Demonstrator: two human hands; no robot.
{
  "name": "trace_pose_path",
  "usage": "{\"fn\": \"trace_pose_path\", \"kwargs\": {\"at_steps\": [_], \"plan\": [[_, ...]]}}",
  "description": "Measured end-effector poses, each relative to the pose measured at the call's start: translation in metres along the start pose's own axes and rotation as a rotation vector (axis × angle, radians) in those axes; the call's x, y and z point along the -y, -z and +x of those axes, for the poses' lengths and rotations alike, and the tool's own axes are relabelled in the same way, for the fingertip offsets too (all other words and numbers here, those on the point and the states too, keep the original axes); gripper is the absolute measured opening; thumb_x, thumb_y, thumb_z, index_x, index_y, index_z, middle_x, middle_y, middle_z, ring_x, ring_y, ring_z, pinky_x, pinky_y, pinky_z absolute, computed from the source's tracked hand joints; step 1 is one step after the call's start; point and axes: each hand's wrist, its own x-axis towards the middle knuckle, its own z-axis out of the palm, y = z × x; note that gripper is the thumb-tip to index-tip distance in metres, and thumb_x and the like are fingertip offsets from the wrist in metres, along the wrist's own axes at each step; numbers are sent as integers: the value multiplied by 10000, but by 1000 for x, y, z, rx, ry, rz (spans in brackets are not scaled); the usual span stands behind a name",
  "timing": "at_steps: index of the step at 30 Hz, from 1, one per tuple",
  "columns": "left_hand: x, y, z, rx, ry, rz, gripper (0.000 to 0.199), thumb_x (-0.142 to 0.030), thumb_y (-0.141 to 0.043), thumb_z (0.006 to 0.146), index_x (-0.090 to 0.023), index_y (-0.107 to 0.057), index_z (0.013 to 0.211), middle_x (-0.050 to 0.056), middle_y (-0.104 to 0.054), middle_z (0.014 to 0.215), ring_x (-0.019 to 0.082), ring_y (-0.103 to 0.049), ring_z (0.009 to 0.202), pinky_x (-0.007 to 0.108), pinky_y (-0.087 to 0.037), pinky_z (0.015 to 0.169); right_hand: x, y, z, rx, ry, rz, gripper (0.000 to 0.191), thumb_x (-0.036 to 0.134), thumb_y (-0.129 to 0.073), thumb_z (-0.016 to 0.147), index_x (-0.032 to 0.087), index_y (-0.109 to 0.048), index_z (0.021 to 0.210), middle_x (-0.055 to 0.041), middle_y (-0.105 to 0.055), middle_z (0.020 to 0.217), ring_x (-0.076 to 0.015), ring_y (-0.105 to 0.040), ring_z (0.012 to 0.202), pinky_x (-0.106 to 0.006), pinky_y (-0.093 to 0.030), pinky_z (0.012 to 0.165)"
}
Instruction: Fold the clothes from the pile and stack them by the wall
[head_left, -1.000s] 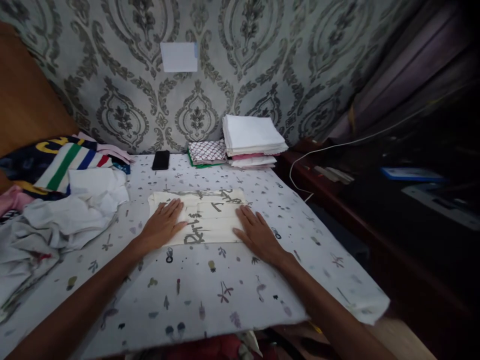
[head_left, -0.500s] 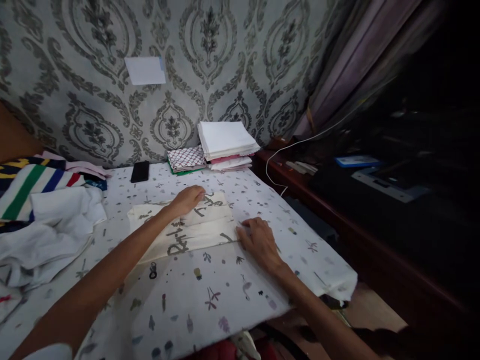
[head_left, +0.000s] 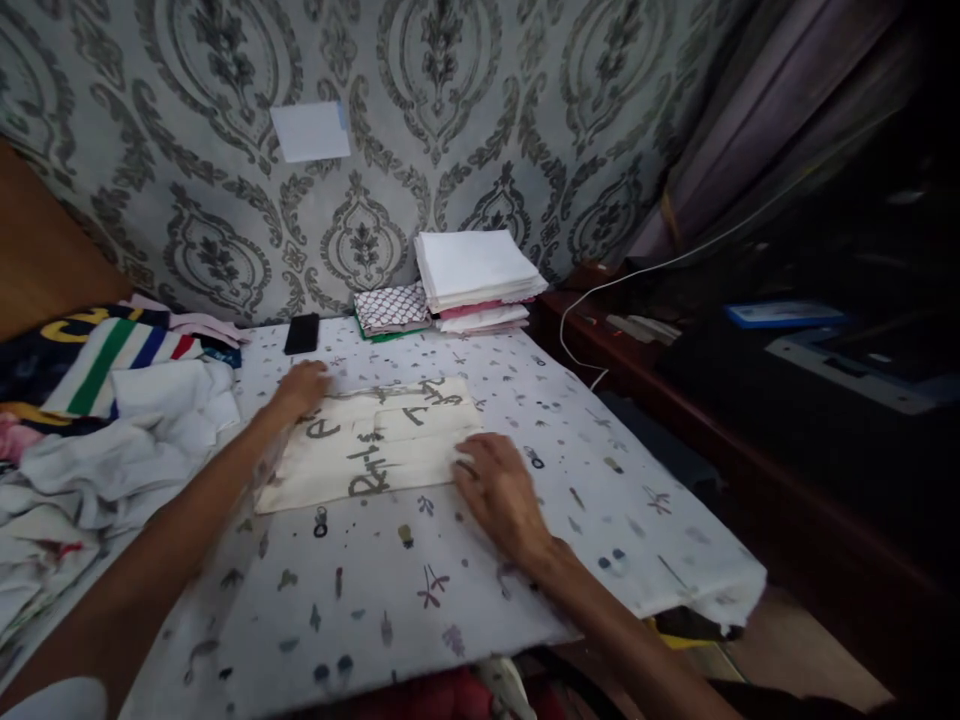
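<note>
A folded cream cloth with dark lettering (head_left: 337, 470) lies flat on the white patterned table cover (head_left: 375, 600). My left hand (head_left: 304, 388) is at the cloth's upper left corner, blurred by motion, and its fingers are not clear. On the cloth's right edge rests my right hand (head_left: 501, 490), fingers apart and bent downward, holding nothing.
Behind the cloth are a black phone (head_left: 302, 334), a folded checked cloth (head_left: 391, 308) and a stack of white cloths (head_left: 480, 268). Rumpled clothes (head_left: 157, 430) lie at the left. A pale cable (head_left: 566, 325) runs along the dark furniture at the right.
My left hand has moved left, from the cloth's top edge to its upper left corner. My right hand has come onto the cloth's right edge. The cloth's left part now lies flatter. The view has shifted slightly.
</note>
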Motion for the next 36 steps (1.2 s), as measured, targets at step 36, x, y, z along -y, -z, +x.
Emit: {"fn": "trace_pose_path", "kwargs": {"at_steps": [36], "plan": [[-138, -2, 32, 376, 128, -984, 250, -218, -812, 640, -164, -640, 814, -17, -641, 597, 118, -599, 484, 208, -476, 486, 25, -9, 10, 62, -609, 1204, 146, 258, -628, 726, 213, -552, 842, 54, -620, 614, -140, -642, 591, -211, -464, 517]]}}
